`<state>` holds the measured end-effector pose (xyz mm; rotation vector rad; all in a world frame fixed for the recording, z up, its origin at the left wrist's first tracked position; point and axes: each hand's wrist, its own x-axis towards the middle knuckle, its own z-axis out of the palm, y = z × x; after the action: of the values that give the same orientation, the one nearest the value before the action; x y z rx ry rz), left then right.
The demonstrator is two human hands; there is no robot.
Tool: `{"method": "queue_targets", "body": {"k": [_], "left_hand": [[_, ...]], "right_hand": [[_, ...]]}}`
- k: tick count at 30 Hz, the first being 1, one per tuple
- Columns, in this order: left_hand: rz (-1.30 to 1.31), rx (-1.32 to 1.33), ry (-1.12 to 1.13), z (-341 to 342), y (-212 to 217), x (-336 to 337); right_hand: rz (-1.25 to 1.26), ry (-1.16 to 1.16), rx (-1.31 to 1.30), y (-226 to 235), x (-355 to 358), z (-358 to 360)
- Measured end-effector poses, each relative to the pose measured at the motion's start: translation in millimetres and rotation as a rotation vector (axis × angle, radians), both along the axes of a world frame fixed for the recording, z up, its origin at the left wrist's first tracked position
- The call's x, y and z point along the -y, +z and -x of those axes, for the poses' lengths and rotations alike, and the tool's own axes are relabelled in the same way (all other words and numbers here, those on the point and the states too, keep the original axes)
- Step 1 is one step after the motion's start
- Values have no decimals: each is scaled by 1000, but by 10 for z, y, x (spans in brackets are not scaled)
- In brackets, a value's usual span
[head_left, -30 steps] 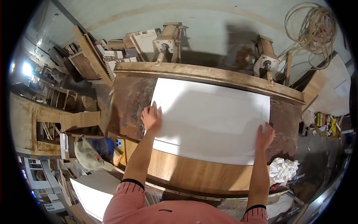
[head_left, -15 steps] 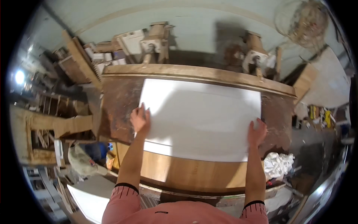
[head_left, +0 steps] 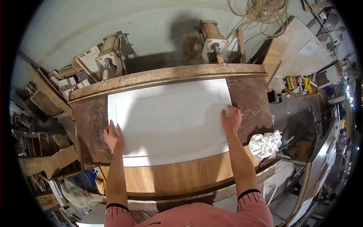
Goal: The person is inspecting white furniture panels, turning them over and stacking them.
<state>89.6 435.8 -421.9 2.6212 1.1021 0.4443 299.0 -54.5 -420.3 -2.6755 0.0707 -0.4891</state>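
Note:
A white rectangular panel (head_left: 174, 117) with faint frame lines lies flat on the brown worktable, its far edge close along the long wooden beam (head_left: 166, 75). My left hand (head_left: 113, 138) grips the panel's left edge, thumb and fingers closed around the border. At the opposite edge my right hand (head_left: 231, 119) does the same, thumb toward the white face and fingers curled at the side. Some fingertips are hidden at the panel's rim. A wood-grain board (head_left: 181, 176) shows along the panel's near side, in front of me.
Two cylinder clamps (head_left: 109, 56) (head_left: 213, 41) stand behind the beam, rods against it. White crumpled plastic (head_left: 264, 143) sits at the table's right corner. Coiled hoses (head_left: 264, 11) hang on the wall. Wood offcuts (head_left: 68, 77) are stacked at far left.
My view has swung to the right, so the table and panel sit further left in the picture. Both hands stay on the panel's side edges.

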Motion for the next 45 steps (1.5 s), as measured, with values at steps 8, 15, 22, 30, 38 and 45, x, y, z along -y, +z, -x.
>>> {"method": "queue_targets", "body": {"k": [8, 15, 22, 30, 38, 45], "left_hand": [[-10, -43, 15, 10, -138, -114], [17, -46, 223, 286, -134, -47], [286, -141, 265, 335, 76, -96], [588, 283, -4, 476, 1232, -244], [1338, 1007, -765, 747, 3657, 1004], [518, 426, -1103, 451, 2532, 2384]], "right_hand": [[-38, 28, -60, -70, 91, -19], [39, 89, -125, -125, 82, 562], [85, 205, -477, -4, -137, 2011], [267, 673, -587, 789, -907, 2379], [-521, 635, 163, 2316, -1163, 2401], [-1121, 297, 145, 3103, -808, 1915]]}}
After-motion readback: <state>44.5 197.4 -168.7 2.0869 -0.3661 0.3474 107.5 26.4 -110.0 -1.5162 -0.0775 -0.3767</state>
